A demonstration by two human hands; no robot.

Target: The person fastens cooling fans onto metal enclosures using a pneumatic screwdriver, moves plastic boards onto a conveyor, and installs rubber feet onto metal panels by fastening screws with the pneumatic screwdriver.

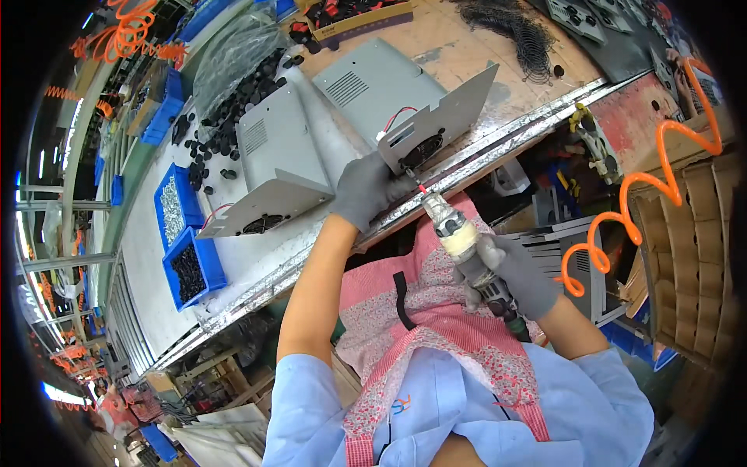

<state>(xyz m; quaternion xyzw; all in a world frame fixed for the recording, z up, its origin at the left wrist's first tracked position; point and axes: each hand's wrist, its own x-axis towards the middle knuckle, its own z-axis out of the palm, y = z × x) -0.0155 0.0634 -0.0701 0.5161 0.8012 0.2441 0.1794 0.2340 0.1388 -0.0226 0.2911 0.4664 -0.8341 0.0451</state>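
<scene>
Head view, left to right: on the worktop (249,258), an upper blue bin (193,212) of silvery screws touches a lower blue bin (213,272) of dark small parts, so a knock could spill and mix the two. Loose black knobs (204,149) lie close to the left grey casing (276,144), whose fan panel stands up; a piece caught beneath it could scratch the finish if the casing were dragged. The left hand (364,188), gloved, is at the lower corner of the right grey casing (380,87), by its upright fan panel; its fingers are bent, but I cannot tell whether they pinch the panel or a screw. They sit right beside the red-ended bit (422,188), so a slip could jab or snag the glove, and a poor grip could let the panel twist. The casing's black fan (424,150) is near too: a skidding bit might nick it, or the red wire (398,118) might get trapped. The driver (459,240) sits before the worktop's edge, the right hand's (517,272) fingers wrapped around its body; tilting it could strip a screw. Farther right, the orange coiled hose (662,152) could snag an elbow.
</scene>
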